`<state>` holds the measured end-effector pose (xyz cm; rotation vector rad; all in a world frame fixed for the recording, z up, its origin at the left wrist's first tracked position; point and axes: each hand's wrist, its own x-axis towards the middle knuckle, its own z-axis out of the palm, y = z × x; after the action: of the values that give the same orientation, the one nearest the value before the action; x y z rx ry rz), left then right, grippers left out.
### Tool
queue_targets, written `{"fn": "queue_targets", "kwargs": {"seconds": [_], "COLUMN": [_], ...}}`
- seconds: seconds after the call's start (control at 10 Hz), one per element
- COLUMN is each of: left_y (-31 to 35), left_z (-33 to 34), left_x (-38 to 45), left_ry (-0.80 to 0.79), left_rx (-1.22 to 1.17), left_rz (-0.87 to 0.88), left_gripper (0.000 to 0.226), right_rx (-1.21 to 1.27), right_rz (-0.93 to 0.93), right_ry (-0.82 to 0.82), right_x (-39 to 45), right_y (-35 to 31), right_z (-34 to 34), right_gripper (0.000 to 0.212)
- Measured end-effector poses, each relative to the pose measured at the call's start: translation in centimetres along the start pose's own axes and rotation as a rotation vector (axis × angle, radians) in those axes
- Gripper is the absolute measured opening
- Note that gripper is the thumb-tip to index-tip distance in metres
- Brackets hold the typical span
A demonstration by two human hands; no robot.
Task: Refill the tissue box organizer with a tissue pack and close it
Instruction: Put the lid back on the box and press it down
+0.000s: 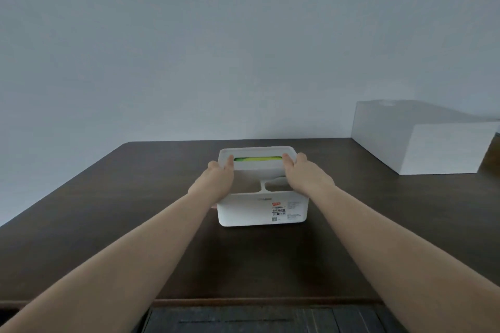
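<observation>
A white tissue box organizer [262, 211] stands in the middle of the dark wooden table [108, 211], with a label on its near wall. Its white lid [257, 151] lies over the far section. A green and yellow tissue pack [257, 159] shows through the slot in the lid. My left hand [216, 180] grips the lid's left end and my right hand [304, 176] grips its right end, thumbs on top by the slot. The near section has open compartments [276, 184], partly hidden by my hands.
A large white rectangular box [422, 140] sits at the table's back right corner. A plain wall rises behind the table. The table's front edge [257, 301] runs close to me, with a dark floor or drawer below it.
</observation>
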<state>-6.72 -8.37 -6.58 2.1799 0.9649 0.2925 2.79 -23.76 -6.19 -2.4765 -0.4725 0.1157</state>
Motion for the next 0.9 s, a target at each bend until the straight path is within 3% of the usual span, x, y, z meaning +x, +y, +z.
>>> {"fn": "queue_targets", "kwargs": {"seconds": [0.1,0.2,0.3,0.4,0.5,0.9], "left_y": [-0.2,-1.2,-1.6,-1.3,-1.0,6.0], "left_z": [-1.5,-2.8,-2.6,-2.0,-1.3,2.2], "left_x": [-0.8,-1.2,-1.6,-1.6,-1.0,0.0], "left_ry": [-0.216,-0.307,-0.232,-0.128,-0.040,-0.040], "left_rx": [-0.186,-0.053,0.015,-0.011,-0.030,-0.100], "left_rz": [-0.087,-0.088,-0.096,-0.058,-0.012,0.139], "left_gripper": [0.076,0.044,0.026,0.018,0.025,0.027], "right_rx": [0.071,0.188,0.231,0.267,0.355,0.403], "right_rz": [0.049,0.123,0.183,0.224,0.235,0.223], "right_ry": [-0.115,-0.265,-0.339,-0.259,-0.197,0.096], "right_x": [-1.0,-2.2,-2.9,-3.0,-2.4,0.7], "right_y": [-0.3,0.1,1.0,1.6,1.8,5.3], "right_z": [-1.3,-2.8,-3.2,-2.5,-1.8,-6.9], "right_gripper": [0.067,0.063,0.026,0.017,0.010,0.014]}}
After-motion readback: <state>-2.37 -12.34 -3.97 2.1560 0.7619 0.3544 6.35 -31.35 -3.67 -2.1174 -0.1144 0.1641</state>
